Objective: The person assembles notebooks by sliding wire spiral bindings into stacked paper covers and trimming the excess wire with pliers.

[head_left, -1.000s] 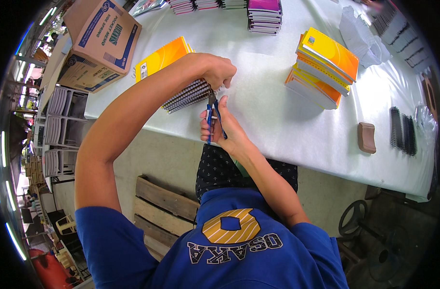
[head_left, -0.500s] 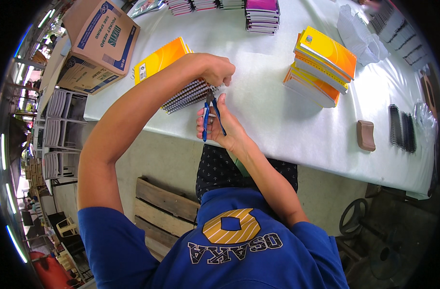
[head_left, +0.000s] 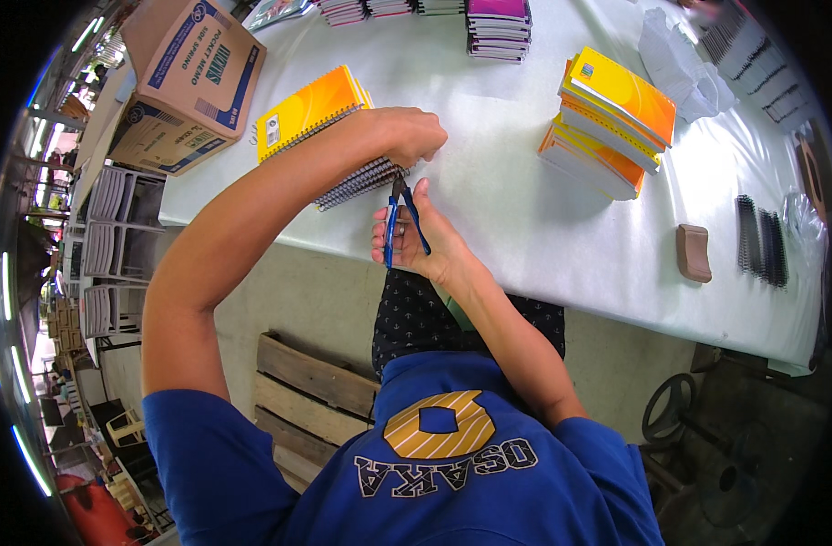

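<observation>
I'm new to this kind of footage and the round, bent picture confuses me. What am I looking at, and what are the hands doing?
This comes from a wide fisheye camera worn on a person's head, looking down, so straight edges bend near the rim. The two bare arms rising from the bottom are the wearer's own. The left hand presses on a stack of orange-yellow spiral-bound notebooks lying on the white-covered table. The right hand has its grip around blue-handled pliers, whose tip points at the notebooks' wire spine. Also on the table: a second pile of orange and yellow notebooks, a brown cardboard box, a small brown block and black wire coils.
</observation>
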`<action>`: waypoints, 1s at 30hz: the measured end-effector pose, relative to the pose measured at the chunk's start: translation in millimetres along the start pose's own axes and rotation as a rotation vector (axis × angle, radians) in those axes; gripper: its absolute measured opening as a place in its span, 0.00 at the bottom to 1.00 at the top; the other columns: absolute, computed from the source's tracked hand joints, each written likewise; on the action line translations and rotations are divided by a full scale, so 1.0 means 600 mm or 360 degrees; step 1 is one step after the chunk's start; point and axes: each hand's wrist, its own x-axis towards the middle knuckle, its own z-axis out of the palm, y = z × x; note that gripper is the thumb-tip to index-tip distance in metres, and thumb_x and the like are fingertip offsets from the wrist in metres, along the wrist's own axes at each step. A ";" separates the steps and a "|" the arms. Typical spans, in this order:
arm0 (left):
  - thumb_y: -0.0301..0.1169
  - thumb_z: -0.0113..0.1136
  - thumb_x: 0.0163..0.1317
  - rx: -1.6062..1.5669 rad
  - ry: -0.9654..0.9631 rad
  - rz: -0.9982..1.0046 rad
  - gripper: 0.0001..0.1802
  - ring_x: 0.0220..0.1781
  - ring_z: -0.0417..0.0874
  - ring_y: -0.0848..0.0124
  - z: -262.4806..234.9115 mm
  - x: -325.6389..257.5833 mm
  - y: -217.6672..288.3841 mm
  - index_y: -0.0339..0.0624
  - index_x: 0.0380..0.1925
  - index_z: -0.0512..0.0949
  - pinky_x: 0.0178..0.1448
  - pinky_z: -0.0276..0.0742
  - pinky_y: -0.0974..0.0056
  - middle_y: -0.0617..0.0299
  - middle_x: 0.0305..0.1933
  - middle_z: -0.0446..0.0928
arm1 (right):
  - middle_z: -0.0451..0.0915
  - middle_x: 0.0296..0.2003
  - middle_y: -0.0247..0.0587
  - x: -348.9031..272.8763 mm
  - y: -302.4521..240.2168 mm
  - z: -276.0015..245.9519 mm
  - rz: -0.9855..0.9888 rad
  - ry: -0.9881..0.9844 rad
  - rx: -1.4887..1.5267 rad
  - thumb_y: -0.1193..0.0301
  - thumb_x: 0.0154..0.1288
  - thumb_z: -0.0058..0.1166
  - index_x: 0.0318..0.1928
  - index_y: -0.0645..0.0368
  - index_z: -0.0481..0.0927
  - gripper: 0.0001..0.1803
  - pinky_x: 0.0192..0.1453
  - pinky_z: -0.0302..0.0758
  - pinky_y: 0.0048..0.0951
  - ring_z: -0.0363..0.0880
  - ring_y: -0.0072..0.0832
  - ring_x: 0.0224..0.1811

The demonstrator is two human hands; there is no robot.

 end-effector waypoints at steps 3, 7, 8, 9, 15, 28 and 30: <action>0.20 0.61 0.46 0.0059 -0.0039 -0.0004 0.22 0.45 0.83 0.50 -0.007 0.006 0.004 0.38 0.46 0.81 0.46 0.79 0.53 0.48 0.39 0.83 | 0.71 0.26 0.40 0.011 -0.004 -0.009 -0.0011 -0.0083 0.0089 0.32 0.68 0.30 0.38 0.63 0.73 0.41 0.35 0.72 0.35 0.69 0.31 0.27; 0.22 0.63 0.46 0.0135 -0.0026 -0.0050 0.19 0.42 0.84 0.50 -0.001 0.006 0.003 0.38 0.43 0.82 0.44 0.79 0.52 0.49 0.37 0.83 | 0.64 0.23 0.35 0.024 -0.001 -0.014 -0.0032 -0.0141 0.0119 0.34 0.69 0.32 0.34 0.62 0.72 0.39 0.27 0.58 0.29 0.56 0.26 0.22; 0.22 0.63 0.46 0.0134 -0.0025 -0.0045 0.19 0.42 0.84 0.50 0.000 0.006 0.004 0.38 0.43 0.82 0.44 0.79 0.52 0.49 0.37 0.83 | 0.64 0.23 0.35 0.026 -0.001 -0.019 -0.0034 -0.0137 0.0120 0.34 0.69 0.32 0.34 0.62 0.72 0.39 0.27 0.58 0.29 0.56 0.26 0.22; 0.20 0.63 0.44 0.0174 0.0037 -0.0010 0.11 0.37 0.83 0.50 0.000 0.007 0.006 0.37 0.31 0.80 0.38 0.77 0.52 0.50 0.31 0.81 | 0.66 0.24 0.36 0.027 -0.002 -0.026 -0.0047 -0.0191 0.0107 0.34 0.69 0.32 0.35 0.63 0.72 0.39 0.28 0.63 0.30 0.60 0.28 0.23; 0.19 0.64 0.44 0.0061 0.0253 0.0018 0.03 0.36 0.84 0.51 0.018 0.001 -0.006 0.35 0.22 0.81 0.35 0.78 0.52 0.49 0.30 0.81 | 0.73 0.30 0.42 0.007 0.004 0.005 -0.0033 0.0083 -0.0005 0.34 0.69 0.30 0.40 0.64 0.72 0.40 0.39 0.77 0.40 0.74 0.36 0.32; 0.17 0.61 0.43 0.0288 0.0184 -0.0119 0.07 0.39 0.85 0.52 0.000 -0.002 0.025 0.34 0.25 0.81 0.37 0.81 0.53 0.48 0.35 0.82 | 0.62 0.25 0.35 0.036 -0.003 -0.016 -0.0010 -0.0104 0.0256 0.34 0.69 0.29 0.32 0.60 0.67 0.38 0.28 0.60 0.29 0.58 0.26 0.24; 0.16 0.61 0.42 0.0262 0.0258 -0.0076 0.05 0.37 0.84 0.49 0.006 -0.004 0.024 0.34 0.22 0.80 0.35 0.79 0.52 0.47 0.32 0.81 | 0.65 0.26 0.37 0.033 0.005 -0.037 -0.0020 -0.0195 0.0208 0.33 0.69 0.30 0.34 0.61 0.68 0.38 0.29 0.64 0.30 0.61 0.28 0.25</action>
